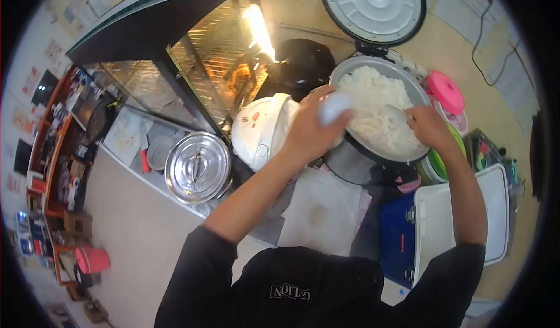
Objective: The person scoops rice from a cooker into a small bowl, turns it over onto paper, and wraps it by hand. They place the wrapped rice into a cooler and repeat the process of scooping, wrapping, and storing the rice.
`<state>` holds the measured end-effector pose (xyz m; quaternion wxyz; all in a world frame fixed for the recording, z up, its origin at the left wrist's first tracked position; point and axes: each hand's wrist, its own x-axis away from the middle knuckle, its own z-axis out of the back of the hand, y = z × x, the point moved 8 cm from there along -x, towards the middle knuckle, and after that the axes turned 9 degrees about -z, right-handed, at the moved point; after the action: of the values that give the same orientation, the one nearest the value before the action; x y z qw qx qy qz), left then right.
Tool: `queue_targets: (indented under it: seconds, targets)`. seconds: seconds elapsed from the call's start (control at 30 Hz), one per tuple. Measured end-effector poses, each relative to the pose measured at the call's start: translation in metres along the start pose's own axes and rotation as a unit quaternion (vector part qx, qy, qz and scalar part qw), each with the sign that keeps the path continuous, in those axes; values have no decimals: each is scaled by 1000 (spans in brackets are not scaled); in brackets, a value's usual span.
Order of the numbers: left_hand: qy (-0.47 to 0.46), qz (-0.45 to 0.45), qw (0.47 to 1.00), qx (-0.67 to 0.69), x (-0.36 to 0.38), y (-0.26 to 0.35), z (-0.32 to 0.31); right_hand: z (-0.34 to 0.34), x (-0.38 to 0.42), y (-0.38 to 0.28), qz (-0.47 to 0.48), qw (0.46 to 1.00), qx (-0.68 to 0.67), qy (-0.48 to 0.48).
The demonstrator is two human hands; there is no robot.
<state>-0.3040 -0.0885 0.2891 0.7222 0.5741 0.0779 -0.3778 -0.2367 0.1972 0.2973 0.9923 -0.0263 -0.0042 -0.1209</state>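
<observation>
White rice (373, 94) fills a large grey pot (349, 160) whose round lid (376, 7) stands raised behind it. My left hand (318, 124), at the pot's left rim, is closed around a small whitish, rounded object (335, 107), blurred in the view. My right hand (430, 128) reaches over the right side of the pot, its fingers closed on the handle end of a spoon-like scoop (395, 115) that rests in the rice. A white rice cooker (254, 131) with a closed lid sits just left of my left hand.
A lit glass display cabinet (169, 53) stands at the left. Nearer are a steel lidded pot (198, 167), a red-handled knife (145, 161) and sheets of paper (321, 211). A blue cooler (398, 240), green-rimmed tub (456, 138) and pink lid (446, 93) stand at the right.
</observation>
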Motion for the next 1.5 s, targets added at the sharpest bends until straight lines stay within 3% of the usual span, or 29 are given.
queue_targets:
  seconds: [0.17,0.23,0.3,0.5,0.6,0.63,0.7,0.8,0.83,0.93,0.97,1.03,1.13,1.17,1.2,1.3,1.37,1.4,1.5]
  targets:
    - [-161,26,947,-276,-64,-8,-81,-29,4,-13,-28,998,42,23]
    - [-231,21,902,-364,-74,-25,-103,-38,8,-18,-21,993,108,-35]
    - [-287,16,878,-382,-81,-35,-116,-29,17,-24,-40,986,126,-105]
    - [-437,74,809,-386,-81,-60,-156,-76,-1,-24,21,982,-45,-180]
    - [-462,117,797,-371,-79,-62,-161,-68,13,-32,-206,908,-229,-283]
    - [-467,132,797,-361,-78,-63,-161,-60,19,-37,-223,896,-255,-287]
    - [-464,134,824,-298,-83,-81,-169,-51,29,-43,-255,870,-304,-292]
    - [-429,130,863,-233,-91,-89,-175,-63,25,-42,-231,862,-365,-266]
    - [-412,127,876,-215,-93,-87,-175,-55,20,-39,-219,881,-363,-212]
    - [-226,328,917,18,-90,-72,-151,-26,6,-37,-155,936,-305,-81]
    - [-166,350,918,83,-91,-75,-150,-10,0,-35,-117,958,-254,-59]
    - [-38,382,899,210,-95,-86,-162,12,-14,-31,-42,986,-160,-10]
    - [-33,375,768,518,-94,-101,-194,40,-30,-15,44,994,-66,76]
    - [-54,368,716,591,-93,-99,-199,49,-31,-8,65,990,-57,107]
    - [-32,376,700,606,-89,-97,-193,59,-30,-6,84,986,-49,138]
    - [20,383,646,660,-82,-86,-177,73,-19,19,-29,977,-170,121]
    - [35,360,606,708,-83,-77,-171,41,-19,36,-69,945,-309,77]
    - [21,348,621,702,-83,-75,-169,18,-19,48,-94,920,-376,57]
    - [-45,312,672,670,-75,-67,-173,-8,-28,17,-23,952,-300,52]
